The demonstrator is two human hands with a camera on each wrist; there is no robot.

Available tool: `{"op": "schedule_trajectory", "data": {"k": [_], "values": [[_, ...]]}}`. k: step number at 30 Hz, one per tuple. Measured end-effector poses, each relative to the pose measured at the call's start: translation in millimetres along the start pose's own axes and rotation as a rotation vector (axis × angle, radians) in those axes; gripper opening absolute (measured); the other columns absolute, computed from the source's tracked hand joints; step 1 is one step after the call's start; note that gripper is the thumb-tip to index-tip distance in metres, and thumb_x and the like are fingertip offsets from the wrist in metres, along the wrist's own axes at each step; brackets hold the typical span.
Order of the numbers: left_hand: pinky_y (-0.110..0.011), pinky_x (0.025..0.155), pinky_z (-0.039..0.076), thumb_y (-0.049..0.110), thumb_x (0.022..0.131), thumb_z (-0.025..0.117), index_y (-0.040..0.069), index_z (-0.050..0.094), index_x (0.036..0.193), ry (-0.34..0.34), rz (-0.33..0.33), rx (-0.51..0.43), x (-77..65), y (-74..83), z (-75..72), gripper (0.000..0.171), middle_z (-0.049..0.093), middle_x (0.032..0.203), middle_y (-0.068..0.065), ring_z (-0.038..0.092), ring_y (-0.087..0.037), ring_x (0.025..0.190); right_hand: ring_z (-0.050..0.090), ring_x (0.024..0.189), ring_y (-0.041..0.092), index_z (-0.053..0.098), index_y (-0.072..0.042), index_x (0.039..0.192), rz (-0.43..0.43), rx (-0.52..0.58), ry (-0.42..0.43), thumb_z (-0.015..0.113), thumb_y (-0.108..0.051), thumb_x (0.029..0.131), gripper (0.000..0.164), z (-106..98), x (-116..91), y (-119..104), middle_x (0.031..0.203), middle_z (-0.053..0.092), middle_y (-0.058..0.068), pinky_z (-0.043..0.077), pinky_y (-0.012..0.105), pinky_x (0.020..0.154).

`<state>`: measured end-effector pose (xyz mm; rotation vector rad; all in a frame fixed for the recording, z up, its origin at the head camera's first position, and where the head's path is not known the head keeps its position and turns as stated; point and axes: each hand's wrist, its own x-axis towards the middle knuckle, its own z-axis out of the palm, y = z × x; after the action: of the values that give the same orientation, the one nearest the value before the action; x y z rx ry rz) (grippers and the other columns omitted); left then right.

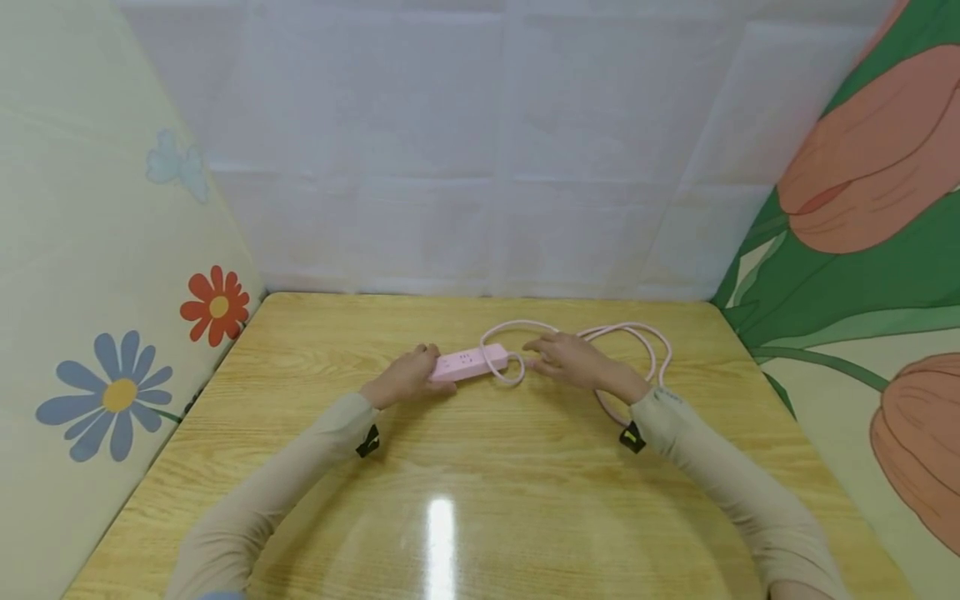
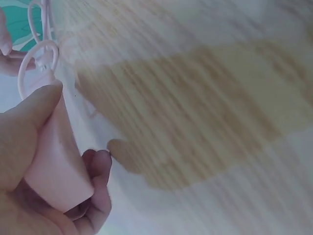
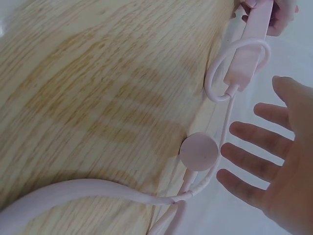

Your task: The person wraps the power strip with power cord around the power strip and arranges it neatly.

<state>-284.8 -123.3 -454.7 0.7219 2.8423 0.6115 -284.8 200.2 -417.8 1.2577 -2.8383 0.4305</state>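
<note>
A pink power strip [image 1: 468, 362] lies on the wooden table, slightly slanted in the head view. My left hand [image 1: 405, 377] grips its left end, with thumb and fingers on opposite sides of the body [image 2: 56, 156] in the left wrist view. From the strip's right end comes a pink cord [image 1: 517, 322], which loops over the strip. My right hand [image 1: 576, 360] is over the cord to the right, its fingers spread and straight in the right wrist view. Close to those fingertips is a round pink plug [image 3: 199, 152], with cord running past it.
More cord [image 1: 670, 350] lies in loose loops on the table's right side, partly behind the right wrist. A white cloth [image 1: 480, 150] hangs behind the table [image 1: 510, 475]. Flower-patterned cloths [image 1: 97, 250] stand on both sides.
</note>
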Motion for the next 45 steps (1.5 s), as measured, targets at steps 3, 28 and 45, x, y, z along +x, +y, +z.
{"op": "schedule_trajectory", "data": {"k": [3,28,45], "values": [[-0.036,0.074,0.054,0.037,0.081,0.082,-0.005,0.052,0.121,0.015,-0.006,-0.014,1.1,1.7,-0.8,0.066,0.062,0.100,-0.013,0.060,-0.022,0.083,0.063,0.101,0.034,0.057,0.005,0.132,0.005,0.008,-0.003,0.059,-0.023,0.101,0.042,-2,-1,-1,0.121,0.062,0.021,0.050,0.051,0.092],[-0.045,0.073,0.055,0.017,0.080,0.083,0.001,0.054,0.118,0.130,0.215,0.178,-2.5,4.1,-6.7,0.051,0.066,0.104,-0.016,0.065,-0.031,0.088,0.064,0.090,0.031,0.070,0.000,0.095,-0.233,-0.068,0.392,0.074,-0.001,0.085,0.011,-2,9,-5,0.097,0.068,0.013,0.053,0.046,0.082],[-0.041,0.072,0.056,0.010,0.072,0.087,0.003,0.060,0.115,0.173,0.332,0.156,-9.5,10.1,-8.8,0.051,0.069,0.104,-0.011,0.066,-0.027,0.088,0.062,0.105,0.036,0.067,-0.001,0.119,-0.397,-0.082,0.331,0.065,0.007,0.090,0.031,-11,33,-13,0.113,0.066,0.020,0.050,0.050,0.091]]}}
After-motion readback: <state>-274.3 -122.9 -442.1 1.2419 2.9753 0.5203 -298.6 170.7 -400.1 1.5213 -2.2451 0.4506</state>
